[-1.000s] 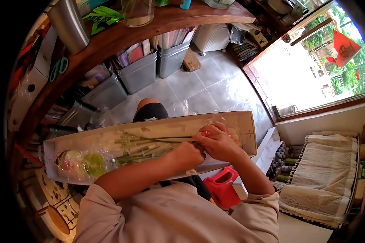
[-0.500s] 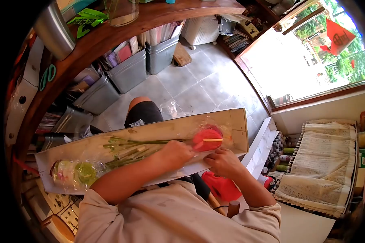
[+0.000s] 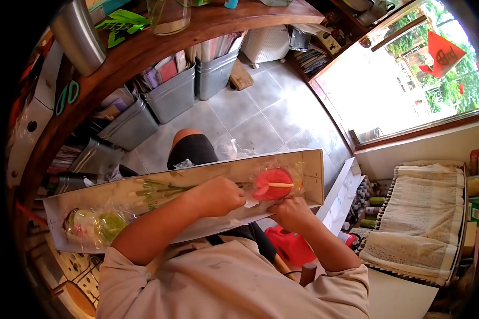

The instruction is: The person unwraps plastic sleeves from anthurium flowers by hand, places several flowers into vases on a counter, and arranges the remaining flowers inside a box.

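Note:
A long cardboard box (image 3: 117, 183) lies across my lap with flowers in it. Near its right end sits a red anthurium (image 3: 274, 179) with a pale yellow spadix, in a clear plastic wrapper (image 3: 297, 173). My left hand (image 3: 222, 196) is closed in a fist over the stems, left of the red bloom; a bit of whitish material shows by its fingertips. Just below the bloom, my right hand (image 3: 295, 213) is closed at the box's near wall, its fingertips partly hidden. Green stems (image 3: 167, 189) run leftward. Wrapped green and pinkish blooms (image 3: 93, 226) lie at the left end.
A curved wooden counter (image 3: 197, 24) carries a metal tumbler (image 3: 77, 37), scissors (image 3: 67, 97) and a glass vase (image 3: 168, 18). Grey bins (image 3: 170, 95) of papers stand beneath. At right are a lace-covered shelf (image 3: 415, 218), a white board (image 3: 340, 194) and a red container (image 3: 290, 246).
My left hand has moved slightly left and up, away from the red anthurium. My right hand stays close to the bloom. The view has shifted a little.

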A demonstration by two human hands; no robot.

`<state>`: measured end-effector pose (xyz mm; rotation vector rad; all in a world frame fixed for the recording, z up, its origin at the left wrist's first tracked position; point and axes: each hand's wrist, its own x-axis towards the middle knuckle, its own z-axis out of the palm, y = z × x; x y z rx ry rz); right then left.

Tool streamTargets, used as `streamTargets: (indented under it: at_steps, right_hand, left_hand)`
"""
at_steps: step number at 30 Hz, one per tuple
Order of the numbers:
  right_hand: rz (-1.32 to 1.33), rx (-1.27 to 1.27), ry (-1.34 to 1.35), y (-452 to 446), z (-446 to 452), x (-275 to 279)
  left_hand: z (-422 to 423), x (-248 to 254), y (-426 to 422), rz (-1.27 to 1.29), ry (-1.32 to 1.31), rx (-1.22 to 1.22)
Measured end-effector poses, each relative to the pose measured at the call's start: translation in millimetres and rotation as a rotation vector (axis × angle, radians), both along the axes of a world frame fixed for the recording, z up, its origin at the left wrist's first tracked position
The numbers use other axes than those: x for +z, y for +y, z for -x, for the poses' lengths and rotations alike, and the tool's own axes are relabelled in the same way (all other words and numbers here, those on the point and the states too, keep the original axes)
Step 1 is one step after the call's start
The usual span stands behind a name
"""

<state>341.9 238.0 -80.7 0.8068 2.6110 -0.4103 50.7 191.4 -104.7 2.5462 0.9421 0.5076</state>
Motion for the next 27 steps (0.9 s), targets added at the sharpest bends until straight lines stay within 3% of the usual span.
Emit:
streamTargets:
  at_steps: [12, 15, 18, 21, 27]
  right_hand:
    - [-0.029, -0.072, 0.045, -1, 1, 0]
    - [-0.085, -0.024, 0.284, 2, -4, -10]
    - [-0.068, -0.075, 0.112, -1, -1, -5]
    - [0.052, -0.103, -0.111, 4, 9, 17]
    - [0.281, -0.043, 0.109, 10, 12, 14]
  left_hand:
    - [34, 17, -3, 0.112, -0.274, 0.019]
    - [39, 30, -5, 0.183, -0.315, 0.026]
    - [53, 43, -5, 0.265, -0.462, 0.126]
    - [79, 63, 0, 0.344, -0.698, 0.078]
    - [100, 110, 6, 0.382, -0.974, 0.155]
